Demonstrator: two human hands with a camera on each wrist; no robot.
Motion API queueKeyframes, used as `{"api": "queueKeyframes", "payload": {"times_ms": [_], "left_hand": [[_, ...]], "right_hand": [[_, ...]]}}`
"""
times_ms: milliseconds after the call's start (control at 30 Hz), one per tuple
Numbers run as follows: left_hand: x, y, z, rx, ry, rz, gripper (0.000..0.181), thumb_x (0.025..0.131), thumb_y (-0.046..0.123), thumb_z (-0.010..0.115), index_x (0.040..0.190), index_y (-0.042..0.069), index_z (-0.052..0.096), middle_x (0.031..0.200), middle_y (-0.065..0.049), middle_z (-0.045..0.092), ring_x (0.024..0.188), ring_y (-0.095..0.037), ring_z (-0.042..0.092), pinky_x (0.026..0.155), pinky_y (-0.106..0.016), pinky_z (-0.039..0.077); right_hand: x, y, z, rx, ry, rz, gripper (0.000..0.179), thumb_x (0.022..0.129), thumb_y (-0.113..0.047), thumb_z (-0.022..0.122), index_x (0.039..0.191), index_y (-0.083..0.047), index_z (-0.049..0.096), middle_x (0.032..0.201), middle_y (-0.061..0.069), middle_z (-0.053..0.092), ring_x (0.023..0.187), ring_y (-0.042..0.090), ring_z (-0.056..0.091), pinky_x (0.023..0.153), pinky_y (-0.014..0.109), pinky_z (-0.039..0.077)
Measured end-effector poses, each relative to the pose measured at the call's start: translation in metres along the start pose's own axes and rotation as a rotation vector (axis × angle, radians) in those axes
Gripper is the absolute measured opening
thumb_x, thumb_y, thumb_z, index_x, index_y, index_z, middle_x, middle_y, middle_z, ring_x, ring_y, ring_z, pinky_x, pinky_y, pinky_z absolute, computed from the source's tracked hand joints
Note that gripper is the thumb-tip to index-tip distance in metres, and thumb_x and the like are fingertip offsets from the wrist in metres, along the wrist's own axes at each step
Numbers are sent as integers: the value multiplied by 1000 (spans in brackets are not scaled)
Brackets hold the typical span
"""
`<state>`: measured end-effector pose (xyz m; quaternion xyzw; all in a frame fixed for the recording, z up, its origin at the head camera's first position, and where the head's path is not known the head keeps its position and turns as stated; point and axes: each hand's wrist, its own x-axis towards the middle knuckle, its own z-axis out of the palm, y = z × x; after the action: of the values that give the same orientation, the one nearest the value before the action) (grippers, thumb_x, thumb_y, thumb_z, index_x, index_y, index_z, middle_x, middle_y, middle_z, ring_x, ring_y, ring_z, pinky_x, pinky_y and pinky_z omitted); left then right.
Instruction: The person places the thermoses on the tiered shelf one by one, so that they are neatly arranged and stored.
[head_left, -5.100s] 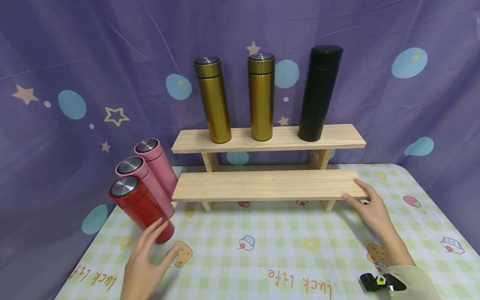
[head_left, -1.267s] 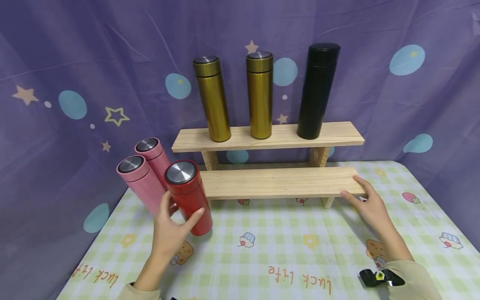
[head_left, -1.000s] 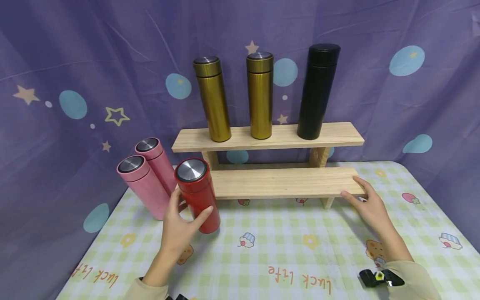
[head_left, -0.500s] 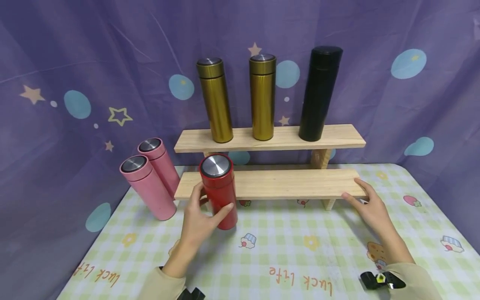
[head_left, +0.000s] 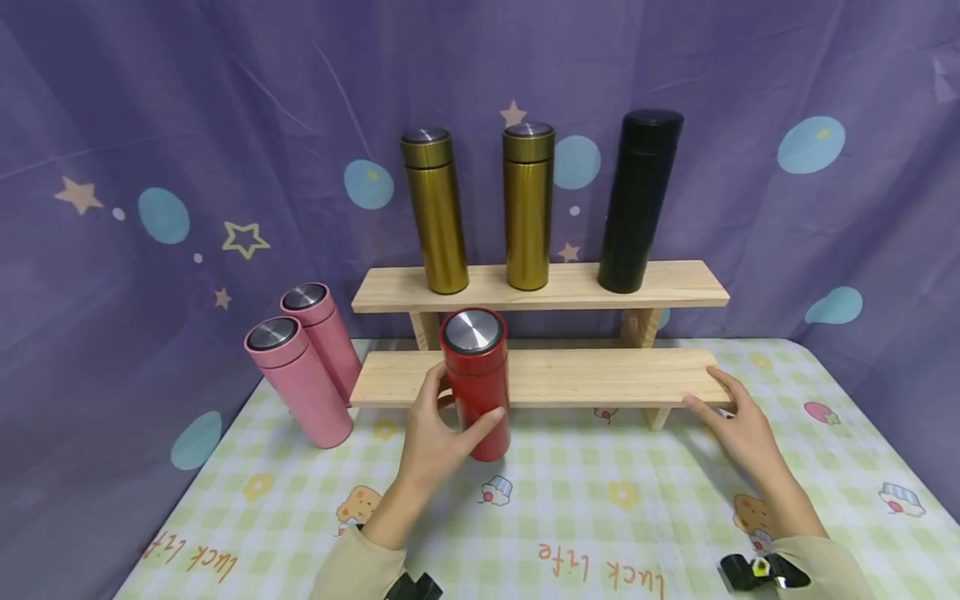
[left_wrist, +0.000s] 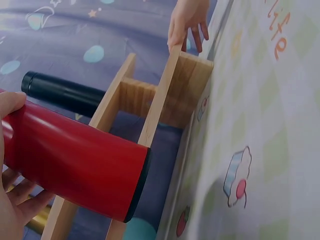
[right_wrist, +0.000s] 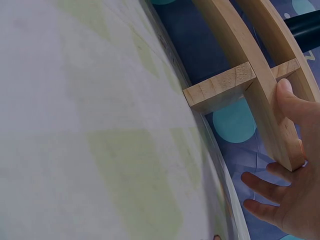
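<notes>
Nearest you, a green-and-white checked tablecloth (head_left: 570,508), printed with cupcakes and orange lettering, runs under everything. Your beige left sleeve (head_left: 360,567) and right sleeve (head_left: 821,567) reach in over it, each with a small black device at the wrist. Your left hand (head_left: 429,450) grips a red cylindrical flask with a silver-topped lid (head_left: 483,392), thumb on one side and fingers round the other. You have it roughly upright in front of the stand's lower shelf — the left wrist view shows its base clear of the cloth. Your right hand (head_left: 742,429) pinches the right end of that shelf, thumb along the front edge, some fingers spread past the end.

To your left, two pink cylindrical flasks stand on the cloth, the front one (head_left: 303,387) just before the rear one (head_left: 327,337). Ahead is the two-tier pale wooden stand (head_left: 607,377). On its upper shelf (head_left: 577,287) stand a left gold metallic flask (head_left: 437,221), a middle gold flask (head_left: 528,221) and — farther right — a matte black flask (head_left: 641,208). Behind hangs a purple curtain (head_left: 742,225) patterned with stars and blue ovals.
</notes>
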<state>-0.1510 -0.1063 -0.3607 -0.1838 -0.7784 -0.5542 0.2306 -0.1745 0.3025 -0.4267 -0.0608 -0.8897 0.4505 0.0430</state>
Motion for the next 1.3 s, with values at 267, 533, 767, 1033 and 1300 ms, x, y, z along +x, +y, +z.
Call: {"api": "queueKeyframes", "payload": {"times_ms": [267,533,767,1033,1300], "left_hand": [[6,10,17,13,-88,-3,71,78,30,86,138,21,49,127,7,59,112,-13,58,85,-39,54],[14,19,31,-24,-134,-2,71,78,30,86,138,24,49,127,9,58,113,-12,57,88,-38,54],[18,25,40,-27,-148,5,72,78,30,86,139,24,47,127,9,58,114,-13,57,89,-39,53],[27,32,51,-57,-176,27,75,77,28,87,140,23,47,126,8,58,113,-11,56,90,-35,52],[35,37,59,-53,-188,35,75,76,27,88,139,17,48,126,4,59,112,-11,57,90,-33,52]], "right_hand": [[-2,1,1,7,2,-9,88,96,-53,58,160,-15,12,156,35,17,131,60,31,93,70,36],[0,-1,0,11,16,-16,87,96,-52,58,160,-13,14,155,36,19,130,61,32,93,69,36],[-1,-1,0,-3,18,-27,87,96,-52,58,159,-12,14,154,36,20,129,60,34,92,69,37],[-1,1,1,-8,14,-17,86,96,-52,58,160,-13,14,154,37,19,129,61,33,92,70,36],[1,0,1,4,21,-8,87,95,-53,58,160,-15,14,154,36,20,130,60,33,92,69,36]]}}
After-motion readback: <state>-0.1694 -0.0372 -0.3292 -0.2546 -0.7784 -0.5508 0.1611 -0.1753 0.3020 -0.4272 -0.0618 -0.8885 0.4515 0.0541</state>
